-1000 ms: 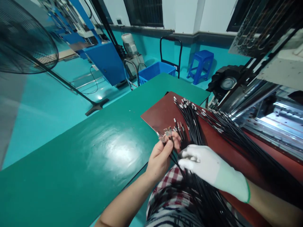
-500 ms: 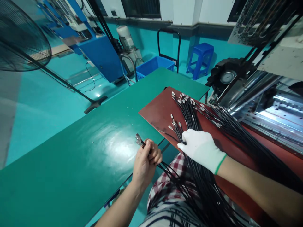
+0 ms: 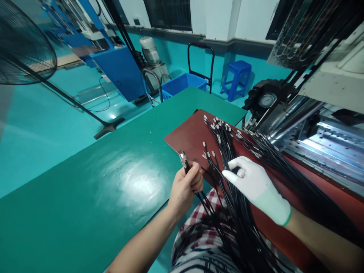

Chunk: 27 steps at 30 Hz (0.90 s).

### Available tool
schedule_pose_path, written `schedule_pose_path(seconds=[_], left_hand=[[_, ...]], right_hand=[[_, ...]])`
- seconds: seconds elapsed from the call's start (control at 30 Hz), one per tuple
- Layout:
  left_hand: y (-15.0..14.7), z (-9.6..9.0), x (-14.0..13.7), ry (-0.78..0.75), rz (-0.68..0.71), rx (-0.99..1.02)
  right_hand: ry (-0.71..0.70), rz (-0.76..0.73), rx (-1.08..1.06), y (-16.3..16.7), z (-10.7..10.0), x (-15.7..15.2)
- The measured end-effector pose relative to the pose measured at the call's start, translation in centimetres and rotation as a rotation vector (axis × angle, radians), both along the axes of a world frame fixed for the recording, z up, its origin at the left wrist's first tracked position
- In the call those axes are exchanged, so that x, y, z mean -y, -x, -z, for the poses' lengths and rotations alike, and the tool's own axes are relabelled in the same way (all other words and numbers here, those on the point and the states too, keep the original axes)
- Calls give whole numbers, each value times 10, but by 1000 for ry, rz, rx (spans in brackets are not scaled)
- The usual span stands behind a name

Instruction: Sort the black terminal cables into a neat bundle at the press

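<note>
My bare left hand (image 3: 187,182) is closed round a small bunch of black cables, whose metal connectors (image 3: 182,158) stick up above the thumb. The cables trail down from it over my lap. To its right, my right hand (image 3: 247,176) in a white glove hovers over a thick bundle of black cables (image 3: 236,204), thumb and forefinger apart with nothing seen between them. Several loose cable ends with silvery connectors (image 3: 209,153) lie between the two hands. The bundle rests on a reddish-brown board (image 3: 184,132) and hangs over its near edge onto my lap.
A second cable bundle (image 3: 295,170) lies farther right on the board. Beyond it stands a machine with a pressure gauge (image 3: 267,100). The green table (image 3: 85,189) stretches left. Behind are a blue crate (image 3: 184,83), a blue stool (image 3: 236,79) and a standing fan (image 3: 25,45).
My left hand has moved right and slightly up with its bunch, nearer the board. My right hand has opened its fingers and come off the loose cables, shifting slightly right.
</note>
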<state>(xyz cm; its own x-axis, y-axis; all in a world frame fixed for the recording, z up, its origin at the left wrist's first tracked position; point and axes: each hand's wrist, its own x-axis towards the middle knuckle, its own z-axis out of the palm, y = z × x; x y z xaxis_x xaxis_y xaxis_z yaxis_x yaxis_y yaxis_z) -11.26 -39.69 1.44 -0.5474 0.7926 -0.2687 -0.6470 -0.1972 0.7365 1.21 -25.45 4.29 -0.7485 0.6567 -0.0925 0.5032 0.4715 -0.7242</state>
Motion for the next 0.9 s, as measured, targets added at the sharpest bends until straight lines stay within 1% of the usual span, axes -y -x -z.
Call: schedule_pose_path(seconds=[0.07,0.1,0.13,0.17,0.27,0.37,0.53,0.67,0.73,0.83,0.9], left_hand=[[-1,-1,-2,-10,11,-10],[-1,-2,-3,-15,14,-19],[-2,-4,-5,-23,15,-32],[-3,-6,-7,-32,17,-46],[-6,-12,-11,-65,18,-68],[-6,-15,-12,-69,1,-50],[-3,-13,-8,-63,4,-11],[-1,-11,-8,-64,17,34],[-1,-10,-8,-72,14,52],[-3,-10,-7,-75,14,53],[-4,-10,-4,-39,52,21]], right_hand=[[200,-23,20,-2,-5,2],[273,-45,42,-2,-7,4],[317,-71,67,-1,-9,7],[330,-96,87,-1,-11,10],[307,-151,109,2,-9,19],[305,-150,118,2,-9,25],[380,-149,180,1,-16,27],[427,-235,113,1,-14,28],[399,-287,86,1,-14,29],[260,-334,91,3,-17,33],[150,-362,89,5,-20,35]])
